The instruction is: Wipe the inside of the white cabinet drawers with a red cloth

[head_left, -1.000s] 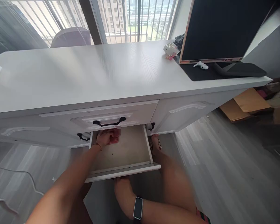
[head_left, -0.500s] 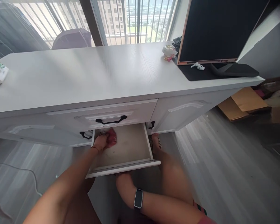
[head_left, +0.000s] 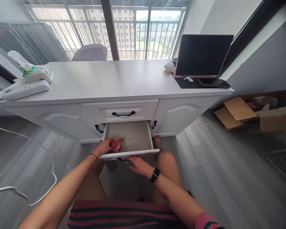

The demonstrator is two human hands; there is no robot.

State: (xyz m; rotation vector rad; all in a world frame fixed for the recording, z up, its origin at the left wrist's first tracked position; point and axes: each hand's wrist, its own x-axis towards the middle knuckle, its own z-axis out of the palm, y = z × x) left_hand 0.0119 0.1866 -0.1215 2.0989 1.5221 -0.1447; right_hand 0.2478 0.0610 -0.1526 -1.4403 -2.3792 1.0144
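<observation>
A white drawer (head_left: 136,135) is pulled out of the cabinet below another drawer. At its front left corner my left hand (head_left: 106,146) is closed on a crumpled red cloth (head_left: 117,145), which rests against the drawer's inside. My right hand (head_left: 141,166) is at the outside of the drawer front, beside the black handle (head_left: 124,160). Its fingers are stretched out and loose, with nothing visible in them. Whether its fingertips touch the handle I cannot tell.
On the white cabinet top (head_left: 105,82) stand a tablet (head_left: 203,55), white earbuds (head_left: 188,79), a tissue pack (head_left: 38,73) and a white power strip (head_left: 26,90). An opened cardboard box (head_left: 271,122) sits on the floor at right. A white cable (head_left: 51,152) runs across the floor at left.
My left hand has moved the red cloth from the drawer's back left to its front left. My right hand has come out from under the drawer front. The view has pulled back.
</observation>
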